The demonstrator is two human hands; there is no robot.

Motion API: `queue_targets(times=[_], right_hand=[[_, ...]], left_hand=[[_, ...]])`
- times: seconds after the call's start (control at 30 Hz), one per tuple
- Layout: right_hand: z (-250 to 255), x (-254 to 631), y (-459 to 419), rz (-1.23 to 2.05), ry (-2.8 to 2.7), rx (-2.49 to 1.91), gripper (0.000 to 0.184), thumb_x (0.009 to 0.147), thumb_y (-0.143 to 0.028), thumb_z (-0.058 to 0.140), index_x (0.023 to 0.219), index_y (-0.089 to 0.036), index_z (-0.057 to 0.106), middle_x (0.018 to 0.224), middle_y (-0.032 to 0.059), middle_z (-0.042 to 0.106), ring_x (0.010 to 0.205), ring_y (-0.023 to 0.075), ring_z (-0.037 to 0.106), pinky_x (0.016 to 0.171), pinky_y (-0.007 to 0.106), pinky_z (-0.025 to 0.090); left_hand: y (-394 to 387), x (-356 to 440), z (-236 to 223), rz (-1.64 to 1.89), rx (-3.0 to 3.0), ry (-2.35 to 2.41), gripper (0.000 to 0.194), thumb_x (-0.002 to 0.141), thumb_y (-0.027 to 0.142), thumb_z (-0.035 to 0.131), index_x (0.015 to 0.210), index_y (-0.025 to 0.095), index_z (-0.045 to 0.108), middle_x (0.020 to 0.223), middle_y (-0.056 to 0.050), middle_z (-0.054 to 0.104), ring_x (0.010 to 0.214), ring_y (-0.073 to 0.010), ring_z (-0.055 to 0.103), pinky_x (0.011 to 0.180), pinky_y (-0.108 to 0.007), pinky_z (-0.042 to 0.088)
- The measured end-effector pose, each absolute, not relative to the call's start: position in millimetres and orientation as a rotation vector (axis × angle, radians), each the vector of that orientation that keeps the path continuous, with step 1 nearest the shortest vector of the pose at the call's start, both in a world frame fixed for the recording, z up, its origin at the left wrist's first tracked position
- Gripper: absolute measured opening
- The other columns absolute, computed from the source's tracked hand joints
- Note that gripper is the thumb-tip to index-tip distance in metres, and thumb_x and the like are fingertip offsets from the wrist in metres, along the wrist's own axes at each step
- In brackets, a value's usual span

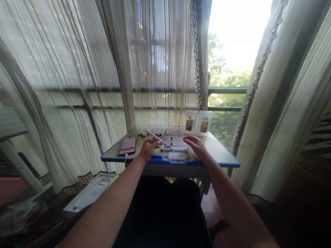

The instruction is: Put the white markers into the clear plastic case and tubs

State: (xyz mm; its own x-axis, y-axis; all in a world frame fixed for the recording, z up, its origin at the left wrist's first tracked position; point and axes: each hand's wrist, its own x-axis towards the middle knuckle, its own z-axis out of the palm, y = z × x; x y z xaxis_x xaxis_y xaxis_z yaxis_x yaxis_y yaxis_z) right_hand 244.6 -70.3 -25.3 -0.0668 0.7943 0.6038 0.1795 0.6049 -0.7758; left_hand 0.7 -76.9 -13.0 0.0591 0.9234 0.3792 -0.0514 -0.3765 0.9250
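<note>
My left hand (149, 148) is closed on a white marker (154, 135), which slants up and to the left. In front of me a clear plastic case (178, 159) lies at the table's near edge. Several white markers (177, 144) with coloured marks rest in it, side by side and crosswise. My right hand (196, 146) is at the case's right side, fingers stretched toward the marker ends and apart from one another. Whether its fingertips touch the markers I cannot tell. Behind the case, a row of loose white markers (165, 131) spreads across the tabletop.
Two clear plastic containers (205, 124) with labels stand at the table's back right. A phone (127, 145) with a cable lies on the left. The table (222, 151) has a blue edge. On the lower left is an open white box (93, 193). Curtains (160, 69) hang behind.
</note>
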Motion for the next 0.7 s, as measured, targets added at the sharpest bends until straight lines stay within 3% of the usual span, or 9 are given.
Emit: queue_targets(times=[0.23, 0.4, 0.7], right_hand=[[-27, 244, -68, 0.525, -1.641, -0.835, 0.039, 0.070, -0.049, 0.066, 0.090, -0.015, 0.070, 0.076, 0.0060, 0.067, 0.062, 0.0136, 0.054, 0.057, 0.027, 0.043], [-28, 243, -66, 0.364, -1.703, -0.782, 0.036, 0.070, -0.045, 0.069, 0.094, -0.020, 0.071, 0.082, 0.0056, 0.069, 0.070, 0.0149, 0.055, 0.062, 0.028, 0.043], [-25, 242, -72, 0.379, -1.583, -0.751, 0.038, 0.068, -0.049, 0.069, 0.090, -0.019, 0.073, 0.071, 0.0047, 0.068, 0.062, 0.0151, 0.056, 0.061, 0.031, 0.047]], left_hand=[[-82, 27, 4, 1.533, 1.563, 0.840, 0.033, 0.059, 0.039, 0.076, 0.077, 0.013, 0.066, 0.064, 0.000, 0.063, 0.055, -0.0084, 0.049, 0.050, -0.021, 0.035], [-91, 47, 14, 1.416, 1.682, 0.808, 0.034, 0.060, 0.041, 0.076, 0.079, 0.013, 0.068, 0.064, -0.001, 0.064, 0.060, -0.0112, 0.054, 0.053, -0.023, 0.038], [-96, 68, 15, 1.387, 1.715, 0.854, 0.036, 0.061, 0.046, 0.074, 0.076, 0.013, 0.071, 0.072, -0.007, 0.070, 0.064, -0.0156, 0.060, 0.061, -0.029, 0.047]])
